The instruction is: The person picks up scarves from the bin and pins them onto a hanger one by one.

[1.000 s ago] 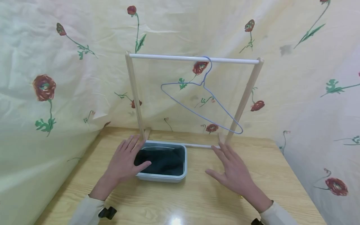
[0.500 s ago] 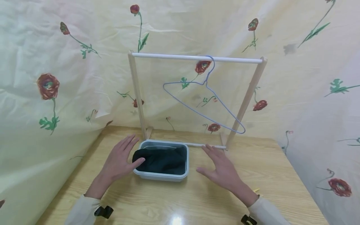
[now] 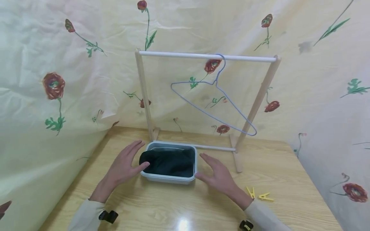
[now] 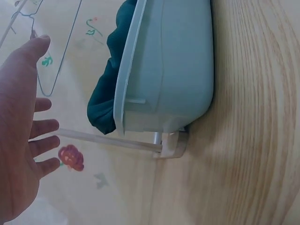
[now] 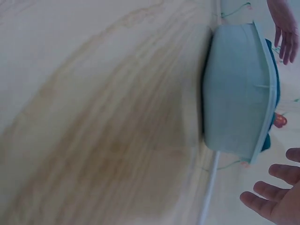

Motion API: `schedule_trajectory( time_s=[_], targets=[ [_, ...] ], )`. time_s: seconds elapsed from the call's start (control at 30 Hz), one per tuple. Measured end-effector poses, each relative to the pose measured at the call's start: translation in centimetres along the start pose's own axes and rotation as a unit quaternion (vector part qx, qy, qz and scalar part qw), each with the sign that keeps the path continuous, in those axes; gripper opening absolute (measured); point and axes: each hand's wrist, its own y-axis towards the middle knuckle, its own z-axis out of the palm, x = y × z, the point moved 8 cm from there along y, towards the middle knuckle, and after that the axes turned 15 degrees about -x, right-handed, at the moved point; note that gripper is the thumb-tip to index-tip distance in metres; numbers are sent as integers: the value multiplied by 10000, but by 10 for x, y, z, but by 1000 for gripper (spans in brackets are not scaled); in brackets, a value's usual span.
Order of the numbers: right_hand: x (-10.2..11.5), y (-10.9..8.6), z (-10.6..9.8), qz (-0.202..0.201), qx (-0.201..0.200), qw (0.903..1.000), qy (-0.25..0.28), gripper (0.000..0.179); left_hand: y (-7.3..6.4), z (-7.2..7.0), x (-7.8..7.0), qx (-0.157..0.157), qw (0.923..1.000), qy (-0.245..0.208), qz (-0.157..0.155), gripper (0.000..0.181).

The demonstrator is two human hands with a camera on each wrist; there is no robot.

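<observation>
Cream cloth of the sleeves (image 3: 86, 214) ends at the wrists, and beyond it both bare hands are in view. The left hand (image 3: 122, 166) has its fingers extended and rather close together, with the thumb standing well away from them; it holds nothing. The right hand (image 3: 218, 176) is in a similar shape, fingers extended, thumb apart, and it also has hold of nothing. A small black device (image 3: 108, 217) is worn at the left wrist.

Between the two hands stands a pale blue-green box (image 3: 170, 180), upright on the table (image 3: 289, 179), which has a light wood grain. Each hand is near one end of the box, and the wrist views show a gap on both sides. In the box lies a dark green cloth (image 3: 170, 162), and at the left end it bulges over the rim.

Just behind the box is a rack (image 3: 179, 55) with wooden posts and white bars. From its upper bar a thin blue hanger (image 3: 215, 82) hangs, tilted down to the right. Two yellow clips (image 3: 266, 197) lie near the right forearm. Farther back, a pale curtain (image 3: 303, 96) with red flowers surrounds the table.
</observation>
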Motion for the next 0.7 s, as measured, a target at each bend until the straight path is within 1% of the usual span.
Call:
schedule_trajectory(
  time_s=[0.13, 0.37, 0.6, 0.7],
  targets=[
    [-1, -2, 10, 79, 100, 9999, 108, 79, -2, 3, 2, 14, 9997, -200, -127, 78],
    [-4, -4, 23, 144, 244, 9993, 254, 79, -6, 5, 5, -40, 9988, -451, -198, 72],
    [-3, -5, 28, 184, 318, 9987, 341, 77, -11, 9, 7, -57, 9969, -723, -306, 69],
    [-5, -5, 31, 255, 378, 9983, 363, 76, -13, 12, 8, 15, 9965, -762, -346, 70]
  ],
)
